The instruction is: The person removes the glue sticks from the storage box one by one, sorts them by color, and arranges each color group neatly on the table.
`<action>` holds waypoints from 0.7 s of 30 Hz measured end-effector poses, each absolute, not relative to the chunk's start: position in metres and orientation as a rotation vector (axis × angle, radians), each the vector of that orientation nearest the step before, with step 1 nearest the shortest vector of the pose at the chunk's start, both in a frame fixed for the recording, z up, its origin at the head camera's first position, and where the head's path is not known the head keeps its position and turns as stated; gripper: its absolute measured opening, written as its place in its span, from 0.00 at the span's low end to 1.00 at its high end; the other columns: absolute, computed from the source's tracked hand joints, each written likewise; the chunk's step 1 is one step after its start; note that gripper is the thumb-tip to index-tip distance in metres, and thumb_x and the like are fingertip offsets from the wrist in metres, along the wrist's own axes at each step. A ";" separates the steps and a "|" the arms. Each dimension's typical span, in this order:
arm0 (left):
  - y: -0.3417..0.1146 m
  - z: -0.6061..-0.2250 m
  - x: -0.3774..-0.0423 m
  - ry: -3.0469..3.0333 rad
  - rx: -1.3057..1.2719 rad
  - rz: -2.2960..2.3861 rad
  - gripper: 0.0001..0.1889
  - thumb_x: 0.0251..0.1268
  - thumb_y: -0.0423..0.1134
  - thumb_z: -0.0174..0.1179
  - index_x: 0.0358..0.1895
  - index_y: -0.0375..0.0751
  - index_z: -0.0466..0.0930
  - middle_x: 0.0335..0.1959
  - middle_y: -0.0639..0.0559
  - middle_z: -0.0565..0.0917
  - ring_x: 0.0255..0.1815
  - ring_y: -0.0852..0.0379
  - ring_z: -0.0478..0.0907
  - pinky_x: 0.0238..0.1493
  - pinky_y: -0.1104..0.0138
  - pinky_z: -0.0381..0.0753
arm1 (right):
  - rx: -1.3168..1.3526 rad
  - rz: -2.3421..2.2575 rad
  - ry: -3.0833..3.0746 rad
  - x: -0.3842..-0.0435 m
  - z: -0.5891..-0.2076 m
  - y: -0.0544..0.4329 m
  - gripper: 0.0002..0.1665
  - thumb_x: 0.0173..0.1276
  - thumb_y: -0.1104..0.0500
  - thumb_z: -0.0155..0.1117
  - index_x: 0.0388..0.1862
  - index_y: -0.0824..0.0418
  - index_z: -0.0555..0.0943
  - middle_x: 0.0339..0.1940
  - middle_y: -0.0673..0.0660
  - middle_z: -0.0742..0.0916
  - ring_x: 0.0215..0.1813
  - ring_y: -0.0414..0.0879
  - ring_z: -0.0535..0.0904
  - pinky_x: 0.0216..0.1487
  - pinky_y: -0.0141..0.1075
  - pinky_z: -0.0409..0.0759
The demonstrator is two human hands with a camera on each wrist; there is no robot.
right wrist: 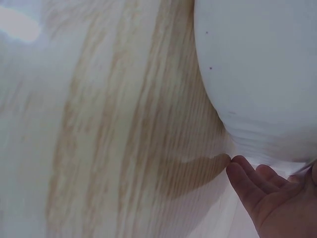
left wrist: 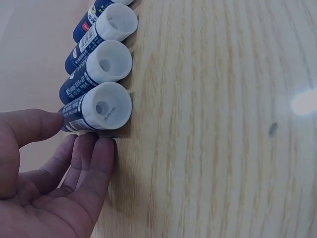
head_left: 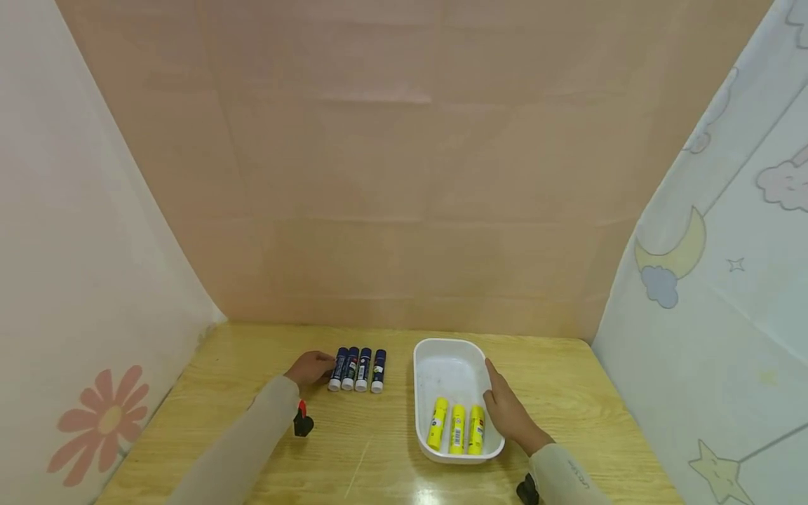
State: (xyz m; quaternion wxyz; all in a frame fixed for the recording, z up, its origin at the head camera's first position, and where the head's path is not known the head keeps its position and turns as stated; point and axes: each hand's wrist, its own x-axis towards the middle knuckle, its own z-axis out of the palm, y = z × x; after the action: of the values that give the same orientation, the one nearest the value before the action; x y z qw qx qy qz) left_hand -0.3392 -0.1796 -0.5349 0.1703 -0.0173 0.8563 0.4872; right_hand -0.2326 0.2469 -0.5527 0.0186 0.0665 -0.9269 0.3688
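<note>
Several dark blue glue sticks (head_left: 363,370) with white ends lie side by side on the wooden table, the rightmost slightly apart from the others. My left hand (head_left: 312,367) is beside the leftmost blue glue stick (left wrist: 74,113). Its thumb is right at the blue barrel, and the loosely bent fingers (left wrist: 101,158) rest low along the same side. On the right, a white tray (head_left: 435,344) holds three yellow glue sticks (head_left: 457,429) at its near end. My right hand (head_left: 508,410) grips the tray's right side, fingers against the outer wall and thumb at the rim.
The light wooden table (head_left: 353,449) extends between the two groups of glue sticks. A brown sheet (head_left: 404,175) hangs behind it. White printed cloths stand at the left (head_left: 95,210) and right (head_left: 726,337).
</note>
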 end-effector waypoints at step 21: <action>-0.191 -0.518 -0.337 2.400 -0.069 1.609 0.18 0.77 0.38 0.48 0.54 0.23 0.74 0.39 0.37 0.79 0.37 0.47 0.77 0.41 0.58 0.81 | 0.233 1.132 -2.865 -0.237 -0.554 0.244 0.37 0.76 0.68 0.41 0.78 0.68 0.42 0.76 0.72 0.56 0.75 0.67 0.51 0.71 0.60 0.52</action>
State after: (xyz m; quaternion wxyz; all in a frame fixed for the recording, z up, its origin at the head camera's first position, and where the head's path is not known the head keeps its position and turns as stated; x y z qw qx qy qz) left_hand -0.3375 -0.1914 -0.5182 0.1254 -0.0238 0.8237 0.5524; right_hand -0.2370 0.2440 -0.5544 0.0260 0.0753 -0.9271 0.3662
